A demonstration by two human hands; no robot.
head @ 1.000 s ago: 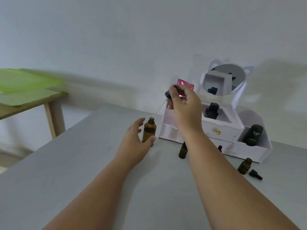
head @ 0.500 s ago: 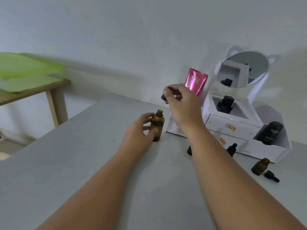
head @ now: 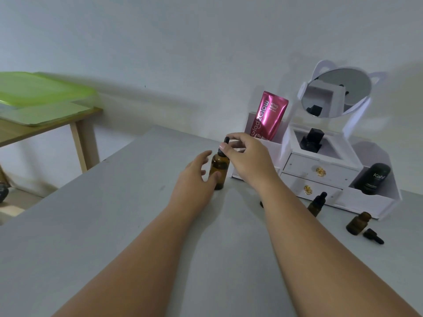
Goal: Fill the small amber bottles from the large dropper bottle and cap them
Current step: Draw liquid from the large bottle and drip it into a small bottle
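The large amber dropper bottle (head: 219, 168) stands upright on the grey table (head: 114, 225). My right hand (head: 249, 156) pinches its black dropper cap (head: 224, 145), which sits on the bottle's neck. My left hand (head: 194, 179) is at the bottle's left side, thumb against its lower body, fingers spread and loose. To the right stand a small capped amber bottle (head: 317, 203) and a small amber bottle without a cap (head: 358, 223). A loose black dropper cap (head: 373, 235) lies beside the latter. Another small bottle is mostly hidden behind my right forearm.
A white vanity organiser (head: 320, 172) with drawers, a round mirror (head: 336, 96), a pink pouch (head: 267, 115) and a black tube (head: 372, 178) stands at the back right. A wooden side table (head: 41, 126) with green sheets stands to the left, beyond the table edge.
My right hand has lowered the dropper from above into the large bottle's neck. My left hand has loosened from gripping the bottle to fingers spread beside it.
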